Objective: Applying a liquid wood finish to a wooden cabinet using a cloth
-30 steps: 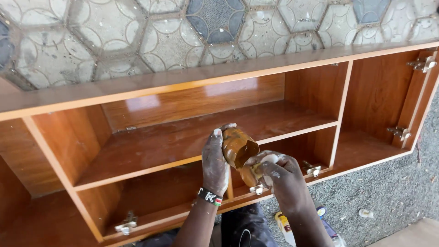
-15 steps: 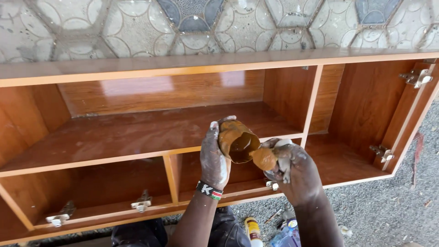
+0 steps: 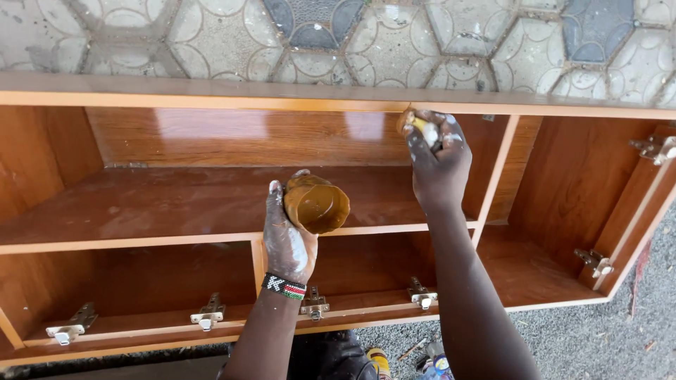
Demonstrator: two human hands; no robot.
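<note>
My left hand point(image 3: 287, 236), smeared with pale paste and wearing a beaded wristband, holds a small cup of brown filler point(image 3: 317, 204) tilted toward me, in front of the cabinet's middle shelf. My right hand point(image 3: 438, 158) is raised to the front edge of the cabinet's top panel point(image 3: 211, 100). It pinches a small yellowish applicator point(image 3: 415, 125) loaded with brown filler and presses it against that edge. The wooden cabinet point(image 3: 176, 204) lies open with its shelves facing me.
Metal hinges point(image 3: 210, 313) line the cabinet's lower front rail, and more hinges point(image 3: 651, 148) sit on the right side panel. Patterned hexagon tiles point(image 3: 331, 35) lie beyond the top. Grey gravel ground point(image 3: 591, 338) is at the lower right, with small bottles point(image 3: 436, 362) near my legs.
My right hand has left the cup and risen to the cabinet's top front edge with the applicator. My left hand keeps holding the cup. The view has shifted slightly.
</note>
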